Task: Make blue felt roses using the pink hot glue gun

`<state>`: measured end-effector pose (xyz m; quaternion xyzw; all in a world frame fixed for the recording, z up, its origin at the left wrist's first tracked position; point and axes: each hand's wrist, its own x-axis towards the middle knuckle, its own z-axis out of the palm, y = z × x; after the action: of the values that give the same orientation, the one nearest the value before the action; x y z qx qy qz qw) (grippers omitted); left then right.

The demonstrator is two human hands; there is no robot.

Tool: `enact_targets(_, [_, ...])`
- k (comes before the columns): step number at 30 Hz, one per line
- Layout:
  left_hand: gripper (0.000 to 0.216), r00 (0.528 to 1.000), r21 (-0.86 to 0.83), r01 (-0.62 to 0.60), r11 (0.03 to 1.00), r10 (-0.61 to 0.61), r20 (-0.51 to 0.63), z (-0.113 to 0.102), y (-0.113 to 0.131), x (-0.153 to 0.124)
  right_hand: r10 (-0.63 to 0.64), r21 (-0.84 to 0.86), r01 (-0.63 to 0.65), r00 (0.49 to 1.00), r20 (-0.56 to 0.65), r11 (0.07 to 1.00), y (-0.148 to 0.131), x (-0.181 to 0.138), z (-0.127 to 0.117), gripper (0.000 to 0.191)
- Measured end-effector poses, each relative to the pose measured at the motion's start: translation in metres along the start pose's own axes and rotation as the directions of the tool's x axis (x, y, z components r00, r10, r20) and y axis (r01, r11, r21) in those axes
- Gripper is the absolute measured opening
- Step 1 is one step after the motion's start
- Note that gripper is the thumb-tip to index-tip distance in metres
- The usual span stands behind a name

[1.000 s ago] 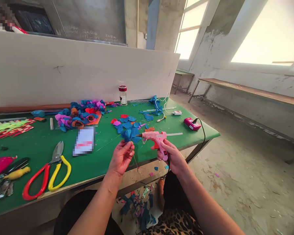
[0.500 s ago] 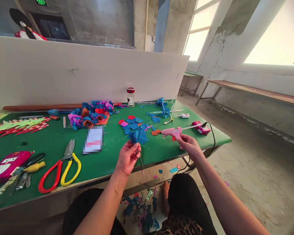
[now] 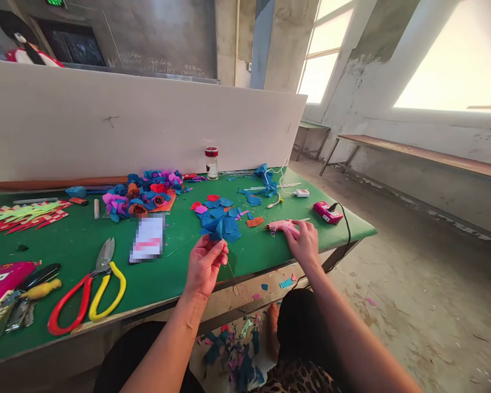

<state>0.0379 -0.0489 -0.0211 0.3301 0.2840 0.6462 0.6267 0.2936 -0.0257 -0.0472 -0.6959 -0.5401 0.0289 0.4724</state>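
My left hand (image 3: 205, 261) pinches a blue paper flower (image 3: 216, 227) at its base, and a thin wire stem hangs down below my fingers. Loose blue paper petals (image 3: 231, 228) lie just behind the flower. My right hand (image 3: 305, 243) is closed over a pink hot glue gun (image 3: 281, 225), which lies low on its side at the table, its nozzle pointing left. An orange paper piece (image 3: 255, 222) rests by the nozzle. The gun's handle is mostly hidden under my fingers.
On the green table (image 3: 180, 273) are scissors (image 3: 102, 278), a pile of finished paper flowers (image 3: 141, 194), a blurred-out phone-shaped item (image 3: 147, 238), a glass jar (image 3: 211, 164) and a pink power strip (image 3: 327, 213). A white board (image 3: 147, 120) stands behind. Scraps (image 3: 233, 355) litter the floor.
My right hand has lowered the glue gun to the table and turned it on its side. The left hand still holds the blue flower; the view has shifted slightly right.
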Motion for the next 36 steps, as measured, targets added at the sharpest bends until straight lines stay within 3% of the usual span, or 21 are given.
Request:
enact_targets(3, [0.029,1.000,0.035,-0.027,0.999,0.027,0.000,0.003,-0.001,0.000,-0.152,0.389,0.093,0.980,0.125,0.917,-0.046,-0.023,0.005,0.026])
enact_targets(6, [0.028,0.999,0.068,-0.042,0.997,0.043,-0.018,0.005,-0.002,-0.001,-0.201,0.538,0.095,0.969,0.142,0.838,-0.092,-0.045,0.008,0.025])
enact_targets(8, [0.028,0.998,0.082,-0.053,0.995,0.055,-0.023,0.006,-0.003,-0.001,-0.135,0.648,-0.071,0.955,0.263,0.758,-0.113,-0.056,0.011,0.028])
enact_targets(12, [0.030,0.997,0.079,-0.071,0.994,0.073,-0.013,0.005,-0.004,0.000,-0.015,0.741,-0.437,0.857,0.516,0.509,-0.131,-0.065,0.019,0.033])
enact_targets(17, [0.027,0.997,0.073,-0.083,0.994,0.084,0.002,0.003,-0.006,0.000,0.021,0.772,-0.512,0.838,0.545,0.376,-0.139,-0.072,0.023,0.033])
enact_targets(28, [0.023,0.995,0.136,-0.097,0.986,0.094,0.025,0.006,-0.006,-0.001,0.035,0.794,-0.483,0.861,0.508,0.368,-0.139,-0.081,0.032,0.032])
enact_targets(36, [0.024,0.993,0.178,-0.113,0.977,0.115,0.002,0.008,-0.007,-0.001,0.012,0.757,-0.306,0.930,0.367,0.577,-0.131,-0.086,0.037,0.030])
